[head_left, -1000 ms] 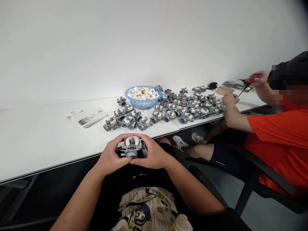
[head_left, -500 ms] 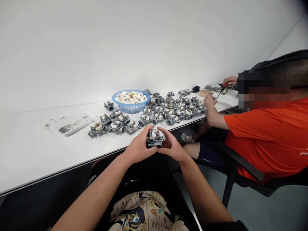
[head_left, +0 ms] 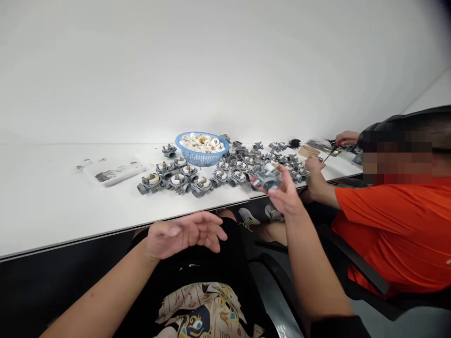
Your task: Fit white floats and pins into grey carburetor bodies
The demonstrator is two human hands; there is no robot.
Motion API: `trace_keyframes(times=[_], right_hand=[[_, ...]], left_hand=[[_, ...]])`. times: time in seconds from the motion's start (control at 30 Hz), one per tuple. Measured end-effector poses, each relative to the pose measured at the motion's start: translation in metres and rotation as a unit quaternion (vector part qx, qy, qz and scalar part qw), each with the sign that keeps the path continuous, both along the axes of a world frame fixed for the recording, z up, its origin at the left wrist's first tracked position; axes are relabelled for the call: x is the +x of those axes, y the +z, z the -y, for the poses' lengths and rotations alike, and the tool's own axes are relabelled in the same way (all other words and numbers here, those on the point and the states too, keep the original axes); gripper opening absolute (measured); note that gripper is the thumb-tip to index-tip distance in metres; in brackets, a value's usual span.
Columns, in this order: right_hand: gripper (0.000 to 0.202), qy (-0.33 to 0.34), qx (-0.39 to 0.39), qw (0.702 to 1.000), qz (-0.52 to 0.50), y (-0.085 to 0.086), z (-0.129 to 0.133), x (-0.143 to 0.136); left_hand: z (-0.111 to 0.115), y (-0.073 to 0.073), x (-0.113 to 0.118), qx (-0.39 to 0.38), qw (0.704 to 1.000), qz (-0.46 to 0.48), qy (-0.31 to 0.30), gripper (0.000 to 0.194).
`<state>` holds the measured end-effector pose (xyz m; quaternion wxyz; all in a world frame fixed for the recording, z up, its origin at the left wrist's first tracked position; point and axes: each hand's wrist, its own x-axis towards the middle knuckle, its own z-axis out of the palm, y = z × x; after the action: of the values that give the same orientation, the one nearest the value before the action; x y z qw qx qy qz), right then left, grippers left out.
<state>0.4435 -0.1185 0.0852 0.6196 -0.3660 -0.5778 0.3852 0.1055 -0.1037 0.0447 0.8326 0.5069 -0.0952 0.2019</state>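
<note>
1. Fingers (head_left: 282,184) of the right hand (head_left: 287,195) pinch a grey metal part (head_left: 267,176) from beneath and behind, so its round opening faces up and toward the table.
2. That metal part is held in the air, just above the near edge of the white table (head_left: 45,206), at the front of the crowd of like parts (head_left: 243,169) lying there.
3. Left hand (head_left: 183,233) hangs empty over the lap, palm turned inward, its fingers loosely spread and touching nothing, below the table's edge.
4. More grey parts (head_left: 172,178) with white centres sit in rows farther left on the table, close together, some touching.
5. Behind them stands a blue basket (head_left: 201,157) full of white rings.
6. Well to the left lies a flat white tray (head_left: 114,171) with small bits beside it.
7. To the right, another person in an orange shirt (head_left: 394,225) sits at the same table; one hand (head_left: 313,164) rests by the parts, the other hand (head_left: 347,138) holds a red-handled tool (head_left: 333,146).
8. That person's arm lies close to the held part, crowding the table there.
</note>
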Motion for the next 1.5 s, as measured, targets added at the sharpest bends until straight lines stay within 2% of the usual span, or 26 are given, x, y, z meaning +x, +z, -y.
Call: trace_keyframes(times=[0.1,0.17,0.27,0.3,0.33,0.37,0.4,0.43,0.47,0.5,0.53,0.6,0.67,0.77,0.87,1.0,1.13,1.33,1.5], right_hand=[[0.071,0.038,0.0,0.999,0.012,0.037,-0.034,-0.006],[0.069,0.053,-0.014,0.998,0.007,0.051,-0.062,-0.018],[0.076,0.039,-0.056,0.998,-0.005,0.05,-0.105,-0.045],[0.077,0.03,-0.069,0.997,-0.005,0.046,-0.118,-0.054],[0.078,0.027,-0.08,0.996,-0.002,0.04,-0.129,-0.064],[0.078,0.028,-0.088,0.996,0.006,0.034,-0.138,-0.073],[0.079,0.034,-0.092,0.995,0.015,0.029,-0.145,-0.081],[0.082,0.042,-0.093,0.995,0.024,0.025,-0.15,-0.088],[0.086,0.05,-0.092,0.994,0.032,0.022,-0.154,-0.094],[0.091,0.06,-0.09,0.993,0.04,0.02,-0.157,-0.098],[0.095,0.072,-0.088,0.992,0.05,0.019,-0.159,-0.102],[0.1,0.097,-0.082,0.989,0.076,0.021,-0.162,-0.105],[0.104,0.119,-0.078,0.984,0.106,0.025,-0.165,-0.105],[0.103,0.137,-0.08,0.977,0.141,0.032,-0.169,-0.102],[0.096,0.173,-0.087,0.969,0.156,0.037,-0.174,-0.098],[0.087,0.217,-0.06,0.958,0.178,0.037,-0.18,-0.091],[0.083,0.206,-0.037,0.95,0.231,0.037,-0.183,-0.085],[0.082,0.118,-0.064,0.914,0.382,0.045,-0.181,-0.079],[0.088,0.08,-0.055,0.881,0.463,0.047,-0.179,-0.074]], left_hand=[[0.007,-0.013,-0.022,-0.051,0.998,0.023,-0.017,0.077],[0.009,-0.026,-0.037,-0.078,0.996,0.05,0.0,0.079],[0.012,-0.041,-0.056,-0.089,0.993,0.059,0.052,0.079],[0.013,-0.042,-0.059,-0.065,0.992,0.039,0.102,0.076],[0.012,-0.038,-0.062,-0.019,0.984,0.003,0.178,0.071],[0.011,-0.031,-0.063,0.051,0.959,-0.047,0.273,0.067],[0.008,-0.02,-0.063,0.137,0.911,-0.106,0.374,0.062],[0.003,-0.006,-0.062,0.23,0.836,-0.171,0.468,0.065],[-0.005,0.011,-0.06,0.311,0.759,-0.225,0.526,0.076],[-0.015,0.028,-0.058,0.367,0.706,-0.259,0.547,0.081],[-0.028,0.044,-0.055,0.4,0.676,-0.279,0.553,0.086],[-0.059,0.073,-0.048,0.444,0.642,-0.311,0.542,0.097],[-0.093,0.092,-0.038,0.471,0.614,-0.333,0.538,0.107],[-0.132,0.108,-0.02,0.463,0.637,-0.387,0.48,0.118],[-0.153,0.116,-0.002,0.466,0.667,-0.423,0.398,0.107],[-0.167,0.118,0.012,0.456,0.689,-0.399,0.398,0.088],[-0.181,0.111,0.015,0.469,0.702,-0.365,0.393,0.08],[-0.202,0.101,0.022,0.508,0.683,-0.374,0.367,0.077],[-0.209,0.098,0.031,0.558,0.643,-0.393,0.347,0.082]])
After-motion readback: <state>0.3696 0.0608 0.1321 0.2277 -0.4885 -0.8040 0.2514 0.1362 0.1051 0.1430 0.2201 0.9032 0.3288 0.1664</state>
